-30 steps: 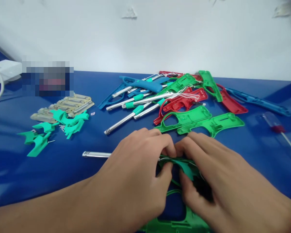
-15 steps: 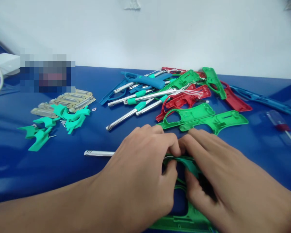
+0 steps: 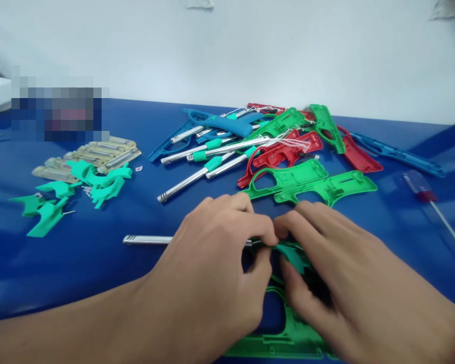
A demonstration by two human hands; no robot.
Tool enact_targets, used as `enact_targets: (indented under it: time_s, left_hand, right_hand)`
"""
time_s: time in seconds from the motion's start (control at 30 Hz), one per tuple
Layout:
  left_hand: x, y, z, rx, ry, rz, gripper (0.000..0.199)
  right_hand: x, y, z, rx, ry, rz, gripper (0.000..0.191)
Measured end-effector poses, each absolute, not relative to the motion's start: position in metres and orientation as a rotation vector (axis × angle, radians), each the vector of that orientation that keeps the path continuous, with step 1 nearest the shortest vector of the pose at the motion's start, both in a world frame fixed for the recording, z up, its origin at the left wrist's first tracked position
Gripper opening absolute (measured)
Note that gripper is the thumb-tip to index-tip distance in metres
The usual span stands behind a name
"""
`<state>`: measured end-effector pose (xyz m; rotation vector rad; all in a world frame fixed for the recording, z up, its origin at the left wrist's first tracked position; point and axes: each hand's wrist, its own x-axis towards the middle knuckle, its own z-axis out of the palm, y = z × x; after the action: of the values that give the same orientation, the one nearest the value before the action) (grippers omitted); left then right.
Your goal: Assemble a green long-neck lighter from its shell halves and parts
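My left hand (image 3: 220, 263) is closed in a pinch, with a silver metal tube (image 3: 146, 240) passing beneath it and sticking out to the left. Opposite it, my right hand (image 3: 337, 268) grips a green lighter shell, and a teal trigger piece (image 3: 293, 257) shows between the fingers and thumb. Both sets of fingertips meet at the top of this assembly, so the exact contact is hidden. Under the hands lies another green shell half (image 3: 276, 346) with its inner side up.
Behind my hands is a pile of green shells (image 3: 329, 188), red shells (image 3: 360, 151), blue shells (image 3: 227, 124) and silver tubes (image 3: 195, 177). Teal triggers (image 3: 47, 218) and clear tanks (image 3: 117, 151) sit at left. A screwdriver (image 3: 420, 187) lies at right.
The view has shifted slightly, so the table items appear further left. My fingers have moved a little at the assembly, and more of the teal piece and the tube's inner end shows.
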<state>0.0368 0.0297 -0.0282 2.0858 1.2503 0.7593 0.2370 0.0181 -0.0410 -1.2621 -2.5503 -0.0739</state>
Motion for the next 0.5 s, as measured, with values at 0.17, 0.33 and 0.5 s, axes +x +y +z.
enact_targets:
  time_s: [0.17,0.33,0.5]
  left_hand:
    - [0.038,0.029,-0.0302,2.08,1.261,0.728,0.018]
    - [0.0398,0.0289,-0.0318,2.057,1.28,0.734,0.018]
    - [0.0404,0.0302,-0.0303,2.071,1.273,0.711,0.017]
  right_hand:
    - [0.2352,0.0184,-0.0409,-1.24,-2.569,-0.044,0.013]
    - [0.2359,0.0214,-0.0375,-1.18,-2.592,-0.021,0.008]
    - [0.2421,0.0193,-0.04,-1.25,-2.576,-0.018,0.015]
